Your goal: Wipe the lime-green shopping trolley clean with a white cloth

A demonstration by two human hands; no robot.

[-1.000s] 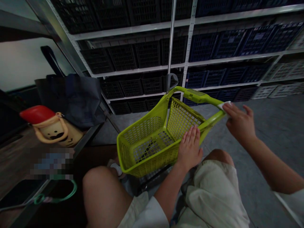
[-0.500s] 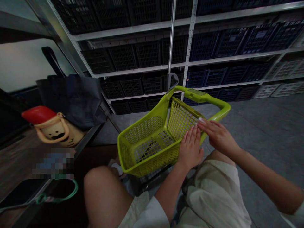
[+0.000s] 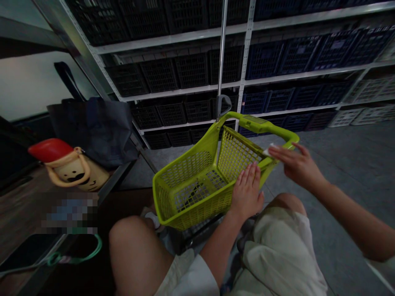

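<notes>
Cart sits at centre: we lay our left hand, fingers together and outstretched, on its four-o'clock rim, apparently to steady it; towards three, our right hand pinches white cloth under nearly straight fingers.

No text, brand, number or sign can be read. On the shelving at the upper right of the frame, 2 pale labels are seen, 1 on each of 2 dark blue crates: the left label is carried by the left crate, and the right label by the right crate. Both are too small and dim to be read. On the handle of the green cart, right of centre, an inset panel is fitted; no lettering can be made out on it.
</notes>
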